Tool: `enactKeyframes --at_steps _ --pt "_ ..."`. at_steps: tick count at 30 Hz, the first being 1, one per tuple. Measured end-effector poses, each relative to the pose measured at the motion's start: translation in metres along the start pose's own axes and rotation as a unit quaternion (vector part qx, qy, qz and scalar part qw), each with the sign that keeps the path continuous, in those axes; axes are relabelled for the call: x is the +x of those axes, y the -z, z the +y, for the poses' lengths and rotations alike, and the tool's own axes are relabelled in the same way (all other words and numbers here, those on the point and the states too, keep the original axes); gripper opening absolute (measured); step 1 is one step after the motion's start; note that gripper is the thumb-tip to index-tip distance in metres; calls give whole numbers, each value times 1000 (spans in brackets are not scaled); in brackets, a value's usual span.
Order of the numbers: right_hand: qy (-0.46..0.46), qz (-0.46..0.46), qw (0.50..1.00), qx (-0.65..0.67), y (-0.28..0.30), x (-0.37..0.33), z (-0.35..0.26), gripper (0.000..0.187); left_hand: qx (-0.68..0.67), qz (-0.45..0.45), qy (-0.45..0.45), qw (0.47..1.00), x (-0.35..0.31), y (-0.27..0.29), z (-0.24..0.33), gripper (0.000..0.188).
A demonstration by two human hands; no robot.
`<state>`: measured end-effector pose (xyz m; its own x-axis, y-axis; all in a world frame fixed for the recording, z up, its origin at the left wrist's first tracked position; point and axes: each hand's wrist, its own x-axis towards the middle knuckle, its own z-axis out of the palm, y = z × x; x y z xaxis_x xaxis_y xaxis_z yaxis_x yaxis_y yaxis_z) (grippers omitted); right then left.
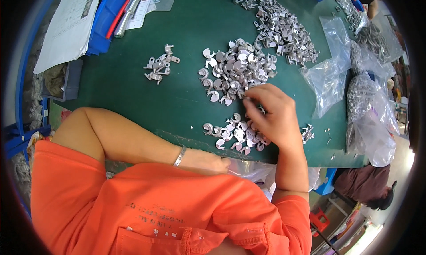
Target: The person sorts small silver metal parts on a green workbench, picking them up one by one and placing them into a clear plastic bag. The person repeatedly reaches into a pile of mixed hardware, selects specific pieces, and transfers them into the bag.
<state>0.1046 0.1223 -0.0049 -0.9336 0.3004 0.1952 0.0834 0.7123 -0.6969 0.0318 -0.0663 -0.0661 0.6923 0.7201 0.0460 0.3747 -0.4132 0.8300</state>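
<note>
My right hand (275, 115) reaches over the near edge of a pile of round, crescent-notched metal pieces (237, 68). Its thumb and forefinger come together at the pile; whatever is between them is too small to make out. Below that hand lies a smaller group of the same crescent pieces (237, 133), close to the table's front edge. My left hand (211, 163) rests at that edge, left of the small group, its fingers curled closed. What the left fingers hold, if anything, is hidden.
On the green table (120, 86) lie a few small metal brackets (160, 65) at left and a large bracket heap (286, 30) at far right. Clear plastic bags (328, 77) lie along the right side. A blue bin (98, 30) stands far left. Another person (361, 184) is at right.
</note>
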Motion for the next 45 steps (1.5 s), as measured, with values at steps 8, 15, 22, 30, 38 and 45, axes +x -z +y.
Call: enactKeyframes --at_steps 8,15,22,30,38,45 --pt "-265 -31 901 341 25 -3 3 15 -13 1 -6 1000 0 3 -1 22" --pt "5 -143 962 234 31 -4 6 10 83 26 -51 995 0 -4 -6 21" --pt "86 -20 994 -58 0 4 -5 15 8 8 10 1000 1 3 1 22" --pt "-299 -35 900 315 22 0 -4 14 62 34 -37 997 1 4 0 22" --pt "-3 -139 978 154 31 -9 4 11 112 28 -52 992 1 0 -3 21" --pt "18 42 992 -121 4 0 3 21 56 25 -18 998 1 -4 -4 18"
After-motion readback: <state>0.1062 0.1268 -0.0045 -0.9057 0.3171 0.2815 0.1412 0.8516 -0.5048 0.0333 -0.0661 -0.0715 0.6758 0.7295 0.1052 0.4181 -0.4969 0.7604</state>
